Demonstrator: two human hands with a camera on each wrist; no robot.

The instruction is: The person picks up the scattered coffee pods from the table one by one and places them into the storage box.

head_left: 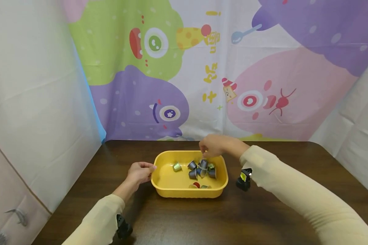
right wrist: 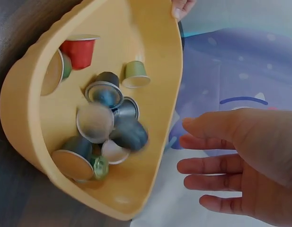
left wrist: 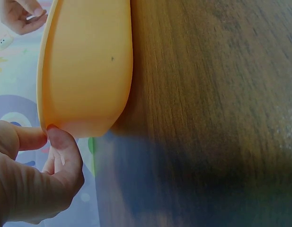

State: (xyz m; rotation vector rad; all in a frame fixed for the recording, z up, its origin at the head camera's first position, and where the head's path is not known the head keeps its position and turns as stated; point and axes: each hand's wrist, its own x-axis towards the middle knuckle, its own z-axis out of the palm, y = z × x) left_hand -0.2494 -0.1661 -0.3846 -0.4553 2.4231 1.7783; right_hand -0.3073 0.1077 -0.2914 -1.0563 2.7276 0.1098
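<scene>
A yellow plastic basin [head_left: 188,193] stands on the table with several coffee capsules in it. My left hand [head_left: 140,173] pinches the basin's left rim between thumb and fingers, seen close in the left wrist view. Over the back right rim is my right hand [head_left: 216,145]; in the right wrist view its fingers are spread apart and hold nothing. Dark capsules [head_left: 192,165] cluster in the right half, two of them blurred in the right wrist view. A light green capsule [head_left: 177,166] lies apart on the left. A red capsule [right wrist: 81,53] rests by the near wall.
The basin sits on a dark brown wooden table [head_left: 184,217]. Behind the table hangs a printed cartoon curtain [head_left: 202,129], with pale cloth [head_left: 43,85] at the sides. Each sleeve carries a small black wrist camera [head_left: 243,180].
</scene>
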